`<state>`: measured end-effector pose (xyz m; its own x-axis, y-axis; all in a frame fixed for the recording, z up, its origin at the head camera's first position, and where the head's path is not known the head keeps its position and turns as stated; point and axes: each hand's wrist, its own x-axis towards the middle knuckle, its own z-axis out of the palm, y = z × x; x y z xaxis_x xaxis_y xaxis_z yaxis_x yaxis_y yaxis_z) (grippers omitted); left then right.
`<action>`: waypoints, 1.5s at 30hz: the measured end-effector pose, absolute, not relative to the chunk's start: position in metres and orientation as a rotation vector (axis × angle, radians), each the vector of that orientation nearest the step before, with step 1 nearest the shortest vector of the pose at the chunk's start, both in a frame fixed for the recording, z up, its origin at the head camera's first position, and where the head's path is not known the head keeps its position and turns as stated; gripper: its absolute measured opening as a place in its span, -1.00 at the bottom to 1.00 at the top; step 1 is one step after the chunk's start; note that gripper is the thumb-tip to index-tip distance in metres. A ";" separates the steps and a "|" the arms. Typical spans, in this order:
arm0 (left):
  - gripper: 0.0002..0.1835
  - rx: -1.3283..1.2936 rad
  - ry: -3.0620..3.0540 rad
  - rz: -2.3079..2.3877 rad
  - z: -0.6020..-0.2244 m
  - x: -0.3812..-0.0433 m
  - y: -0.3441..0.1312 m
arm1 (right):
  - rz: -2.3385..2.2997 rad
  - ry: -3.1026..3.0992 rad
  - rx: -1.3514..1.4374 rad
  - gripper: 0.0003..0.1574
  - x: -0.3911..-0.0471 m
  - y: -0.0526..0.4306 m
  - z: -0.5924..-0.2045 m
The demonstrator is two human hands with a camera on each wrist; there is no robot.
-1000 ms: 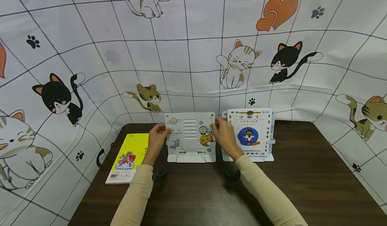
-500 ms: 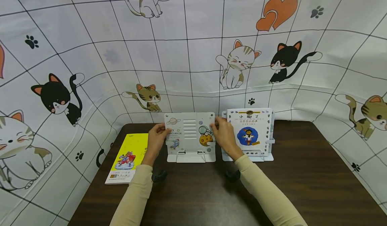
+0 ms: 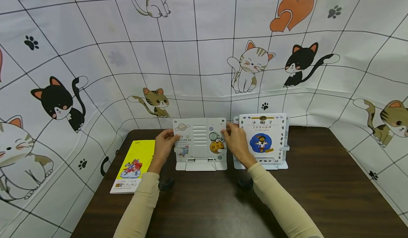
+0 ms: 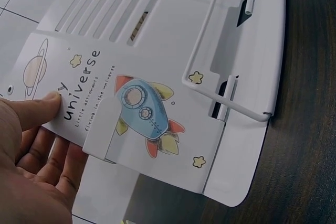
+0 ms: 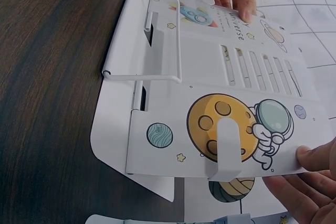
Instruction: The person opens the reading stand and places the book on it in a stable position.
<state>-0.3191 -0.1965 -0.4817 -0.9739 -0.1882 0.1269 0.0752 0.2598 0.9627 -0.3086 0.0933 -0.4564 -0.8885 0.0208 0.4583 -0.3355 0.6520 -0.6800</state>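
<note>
A white book stand [image 3: 200,149] with space drawings stands tilted up at the table's back, its wire page holder [image 4: 231,108] across the bottom. My left hand [image 3: 164,146] pinches its left edge, thumb on the front by the printed lettering and fingers behind, as the left wrist view shows. On the opposite edge my right hand [image 3: 236,141] pinches it the same way, thumb close to the astronaut drawing [image 5: 270,129]. No book rests on this stand. Right beside it, a second stand holds a white book [image 3: 262,139] with a blue round picture.
Left of the stand a yellow book [image 3: 135,165] lies flat on the dark wooden table [image 3: 207,202]. A white cloth [image 3: 204,54] printed with cats and grid lines hangs behind and around the table.
Both hands keep their hold on the stand's edges, and the stand stays in place. The head view has shifted very slightly; the left forearm has moved a little to the left.
</note>
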 end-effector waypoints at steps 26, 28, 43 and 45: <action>-0.63 0.100 -2.252 -1.856 -0.483 -0.319 -0.196 | 1.142 -2.460 0.235 -0.62 -0.309 0.094 -0.456; -0.63 0.106 -2.245 -1.855 -0.483 -0.318 -0.196 | 1.142 -2.458 0.242 -0.63 -0.308 0.094 -0.456; -0.62 0.093 -2.259 -1.836 -0.484 -0.318 -0.197 | 1.145 -2.487 0.237 -0.62 -0.309 0.095 -0.456; -0.61 0.076 -2.283 -1.818 -0.483 -0.317 -0.198 | 1.123 -2.503 0.238 -0.64 -0.308 0.095 -0.454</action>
